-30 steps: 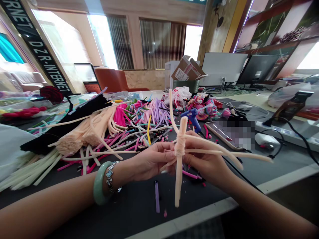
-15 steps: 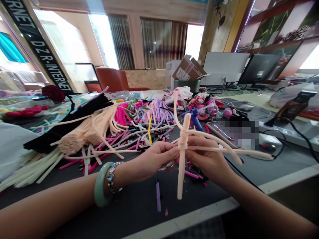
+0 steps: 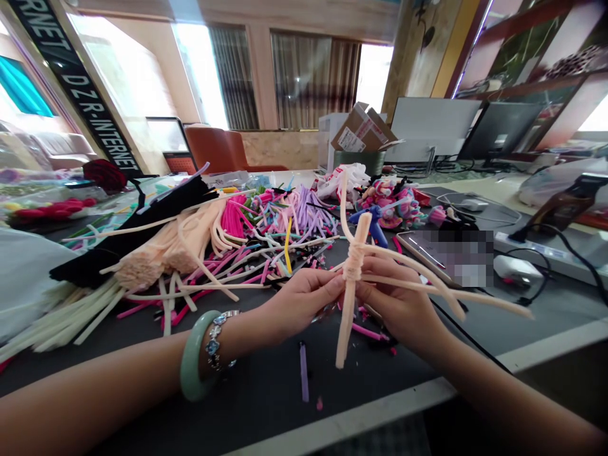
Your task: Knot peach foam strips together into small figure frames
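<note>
Both hands hold up a peach figure of pipe cleaners (image 3: 348, 310) above the table's near side. Its upright bundle tilts slightly right at the top, and a strand is wound round its middle. Long loose ends stick out to the right, and another curves upward. My left hand (image 3: 304, 297), with a green bangle (image 3: 192, 354) and a jewelled bracelet (image 3: 215, 342) on the wrist, pinches the figure just under the windings. My right hand (image 3: 399, 297) grips it from the other side; some of its fingers are hidden behind the strands.
Bundled peach pipe cleaners (image 3: 185, 244) and a black bundle (image 3: 128, 234) lie at left. Loose coloured pieces cover the middle. Behind are a blue glue gun (image 3: 375, 228) and a cardboard box (image 3: 363, 133). A phone (image 3: 427, 253) and a power strip (image 3: 536, 247) lie at right. One purple piece (image 3: 304, 373) lies near the front.
The figure leans a little more to the right at its top, and its lower end has come up slightly. Both hands keep their grip; the whole view has shifted slightly.
</note>
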`<action>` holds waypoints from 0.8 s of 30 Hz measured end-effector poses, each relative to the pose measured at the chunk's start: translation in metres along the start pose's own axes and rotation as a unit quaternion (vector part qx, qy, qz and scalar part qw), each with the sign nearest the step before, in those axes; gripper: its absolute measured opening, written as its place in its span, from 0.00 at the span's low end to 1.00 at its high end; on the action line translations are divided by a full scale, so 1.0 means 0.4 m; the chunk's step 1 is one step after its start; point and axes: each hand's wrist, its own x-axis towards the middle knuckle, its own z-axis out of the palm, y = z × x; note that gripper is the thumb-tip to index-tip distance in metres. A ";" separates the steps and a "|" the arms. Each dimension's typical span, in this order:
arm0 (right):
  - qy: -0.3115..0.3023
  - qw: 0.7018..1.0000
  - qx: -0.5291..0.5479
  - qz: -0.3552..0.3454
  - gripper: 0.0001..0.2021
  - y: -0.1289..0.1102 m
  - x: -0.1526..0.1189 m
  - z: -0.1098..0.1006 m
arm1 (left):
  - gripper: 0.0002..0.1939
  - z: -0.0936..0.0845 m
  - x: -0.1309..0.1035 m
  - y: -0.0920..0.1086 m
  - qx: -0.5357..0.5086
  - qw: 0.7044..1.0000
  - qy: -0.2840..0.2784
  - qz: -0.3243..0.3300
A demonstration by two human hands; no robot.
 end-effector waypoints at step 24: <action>0.039 0.994 -0.090 0.036 0.08 0.001 -0.003 -0.005 | 0.20 -0.008 0.006 -0.007 0.093 0.994 0.021 0.052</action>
